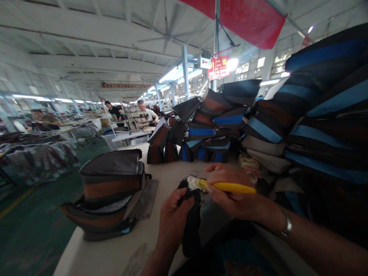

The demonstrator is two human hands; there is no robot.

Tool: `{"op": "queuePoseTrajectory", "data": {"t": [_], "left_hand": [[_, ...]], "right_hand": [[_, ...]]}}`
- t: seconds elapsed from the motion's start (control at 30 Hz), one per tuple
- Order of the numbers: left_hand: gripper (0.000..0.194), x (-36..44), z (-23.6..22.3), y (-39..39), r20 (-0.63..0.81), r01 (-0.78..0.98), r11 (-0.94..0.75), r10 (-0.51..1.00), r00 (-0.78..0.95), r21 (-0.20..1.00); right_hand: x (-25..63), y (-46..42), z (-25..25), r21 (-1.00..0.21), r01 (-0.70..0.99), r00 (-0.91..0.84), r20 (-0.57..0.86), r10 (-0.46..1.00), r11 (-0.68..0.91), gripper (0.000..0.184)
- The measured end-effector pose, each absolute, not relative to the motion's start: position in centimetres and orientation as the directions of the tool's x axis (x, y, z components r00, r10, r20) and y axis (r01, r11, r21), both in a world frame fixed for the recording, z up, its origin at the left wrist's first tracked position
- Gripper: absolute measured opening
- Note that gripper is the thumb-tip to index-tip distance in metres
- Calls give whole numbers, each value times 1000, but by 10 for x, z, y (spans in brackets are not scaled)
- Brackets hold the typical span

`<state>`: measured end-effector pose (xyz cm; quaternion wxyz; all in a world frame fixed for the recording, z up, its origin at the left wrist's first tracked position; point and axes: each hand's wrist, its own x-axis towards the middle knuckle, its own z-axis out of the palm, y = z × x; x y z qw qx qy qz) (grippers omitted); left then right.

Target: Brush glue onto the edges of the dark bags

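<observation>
My left hand (172, 216) is closed on the edge of a dark fabric piece (192, 226) that stands up from the table in front of me. My right hand (235, 191) grips a yellow-handled brush (227, 187), held level, with its whitish bristle end pressed against the top of the fabric piece. A metal bracelet (287, 224) sits on my right wrist. The lower part of the fabric piece disappears into shadow near my body.
A stack of grey and brown bag parts (110, 191) lies on the pale table (115, 253) at my left. Tall piles of black, blue and brown bag parts (301, 115) fill the right and back. Other people sit at benches (129, 134) far behind. Green floor lies left.
</observation>
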<state>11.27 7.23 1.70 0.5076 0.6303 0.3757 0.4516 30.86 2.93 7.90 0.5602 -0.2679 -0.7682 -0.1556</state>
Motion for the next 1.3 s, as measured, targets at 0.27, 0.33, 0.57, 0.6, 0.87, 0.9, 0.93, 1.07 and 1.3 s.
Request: {"op": "queuePoseTrajectory", "data": {"t": [0.27,0.33,0.57,0.6,0.87,0.9,0.93,1.07,1.3], "left_hand": [[29,108,16,72,211,91,-247,932,293,965],[30,101,21,84,275,187,-349,902,332,918],[21,89,56,209,369,368,-478,869,329,798],[20,94,54,227,359,386,-451,888,288,805],[77,129,-40,229,217,261,-296,931,292,919],[83,128,-53,214,239,249,-312,929,283,917],[82,127,-64,197,275,242,-339,925,262,909],[76,135,-95,126,442,276,-489,871,215,828],[44,177,-95,97,598,414,-607,784,170,678]], "right_hand": [[307,41,64,-28,599,-266,936,232,800,11],[314,41,67,-42,621,-242,939,243,783,11],[354,8,78,-457,518,365,883,296,723,10],[358,4,75,-490,478,413,858,307,728,9],[386,-22,40,-665,387,605,706,369,639,9],[389,-24,38,-687,378,624,685,377,621,7],[392,-26,35,-703,371,637,668,385,607,6],[392,-20,27,-705,379,627,672,394,600,9],[366,8,20,-633,485,461,771,438,604,13]]}}
